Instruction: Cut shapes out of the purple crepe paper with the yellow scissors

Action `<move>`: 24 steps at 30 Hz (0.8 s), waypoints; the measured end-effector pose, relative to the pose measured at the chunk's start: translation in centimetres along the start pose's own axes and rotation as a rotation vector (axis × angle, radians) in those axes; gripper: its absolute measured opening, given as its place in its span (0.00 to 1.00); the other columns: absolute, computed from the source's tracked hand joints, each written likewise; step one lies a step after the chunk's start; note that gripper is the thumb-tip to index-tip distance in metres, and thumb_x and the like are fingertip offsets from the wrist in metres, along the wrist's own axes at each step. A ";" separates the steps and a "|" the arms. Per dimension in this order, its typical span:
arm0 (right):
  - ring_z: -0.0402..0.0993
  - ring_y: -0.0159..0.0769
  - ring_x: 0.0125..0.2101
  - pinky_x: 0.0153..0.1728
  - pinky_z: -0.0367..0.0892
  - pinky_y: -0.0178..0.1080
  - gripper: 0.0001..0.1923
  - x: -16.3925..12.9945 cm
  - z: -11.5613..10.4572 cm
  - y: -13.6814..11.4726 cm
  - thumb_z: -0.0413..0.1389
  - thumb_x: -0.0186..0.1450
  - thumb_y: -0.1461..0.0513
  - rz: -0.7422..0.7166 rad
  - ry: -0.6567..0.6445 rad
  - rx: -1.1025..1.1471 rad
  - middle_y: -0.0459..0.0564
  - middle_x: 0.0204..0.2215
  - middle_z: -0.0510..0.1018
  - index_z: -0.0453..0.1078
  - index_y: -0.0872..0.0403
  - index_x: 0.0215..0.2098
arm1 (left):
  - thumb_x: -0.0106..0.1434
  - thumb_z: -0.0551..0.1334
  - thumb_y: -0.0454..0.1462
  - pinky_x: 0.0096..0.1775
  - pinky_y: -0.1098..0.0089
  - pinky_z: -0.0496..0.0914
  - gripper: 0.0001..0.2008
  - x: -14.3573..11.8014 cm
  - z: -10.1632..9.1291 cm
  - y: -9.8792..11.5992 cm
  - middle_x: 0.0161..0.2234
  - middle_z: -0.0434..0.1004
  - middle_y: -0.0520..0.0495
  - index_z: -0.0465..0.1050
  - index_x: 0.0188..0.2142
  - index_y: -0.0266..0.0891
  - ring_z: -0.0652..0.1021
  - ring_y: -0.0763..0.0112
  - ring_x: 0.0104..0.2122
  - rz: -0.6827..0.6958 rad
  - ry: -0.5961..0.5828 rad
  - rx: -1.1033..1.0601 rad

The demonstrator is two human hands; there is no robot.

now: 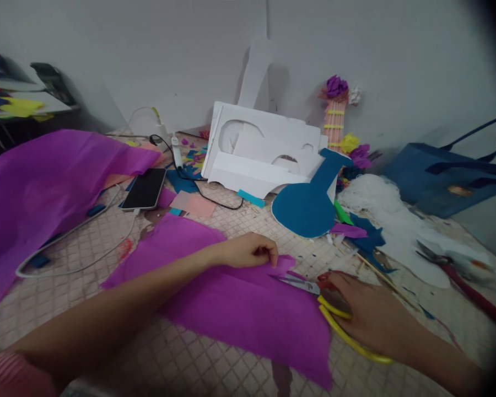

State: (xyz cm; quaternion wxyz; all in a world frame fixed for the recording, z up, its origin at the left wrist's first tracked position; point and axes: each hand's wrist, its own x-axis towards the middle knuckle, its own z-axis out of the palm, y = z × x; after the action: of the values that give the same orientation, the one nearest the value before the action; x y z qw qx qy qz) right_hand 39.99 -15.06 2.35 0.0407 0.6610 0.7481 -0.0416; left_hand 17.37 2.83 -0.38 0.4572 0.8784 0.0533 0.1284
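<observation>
On the tiled floor (215, 353), near its front edge, a sheet of purple crepe paper (240, 309) lies flat. The left hand (248, 251) rests on the sheet's far edge with its fingertips (273, 258) pinched together on the paper. Just to the right, the right hand (372, 314) holds a pair of scissors (326, 306) with yellow handles; its grip is closed through the loops, and the blades (300, 283) point left at the paper's edge, touching it just beside the left fingertips.

Further back, toward the wall, a stack of white foam-board cutouts (264, 154) leans up, and a blue guitar-shaped piece (312, 204) lies in front of it. A paper guitar neck with purple and yellow flowers (337, 110) stands against the wall behind. A phone (144, 188) lies face up at the left with a white cable (78, 259) running from it across the floor. A large purple sheet (45, 187) is heaped at the left edge. White shredded paper (380, 204) and a blue bag (446, 176) sit at the right, with coloured scraps (364, 237) scattered between.
</observation>
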 end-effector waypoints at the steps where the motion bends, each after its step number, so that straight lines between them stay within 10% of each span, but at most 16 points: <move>1: 0.76 0.48 0.32 0.31 0.67 0.47 0.11 0.0 -0.1 -0.1 0.51 0.62 0.54 0.019 -0.021 0.000 0.51 0.32 0.77 0.64 0.51 0.39 | 0.57 0.54 0.24 0.36 0.76 0.65 0.12 0.0 -0.1 0.1 0.34 0.76 0.48 0.73 0.34 0.34 0.74 0.75 0.33 0.005 -0.016 0.012; 24: 0.75 0.49 0.34 0.32 0.67 0.49 0.11 0.2 -0.8 -0.7 0.49 0.63 0.54 0.036 -0.161 0.005 0.53 0.34 0.76 0.62 0.51 0.39 | 0.52 0.64 0.28 0.46 0.69 0.65 0.19 -0.7 -0.3 0.6 0.43 0.75 0.44 0.72 0.45 0.37 0.73 0.67 0.44 0.086 -0.029 0.054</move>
State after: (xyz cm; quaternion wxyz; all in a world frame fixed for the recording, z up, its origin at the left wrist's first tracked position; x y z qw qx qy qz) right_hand 39.24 -14.82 3.09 0.0997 0.6688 0.7305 -0.0956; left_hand 16.63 2.58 0.13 0.4282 0.8937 0.0122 0.1336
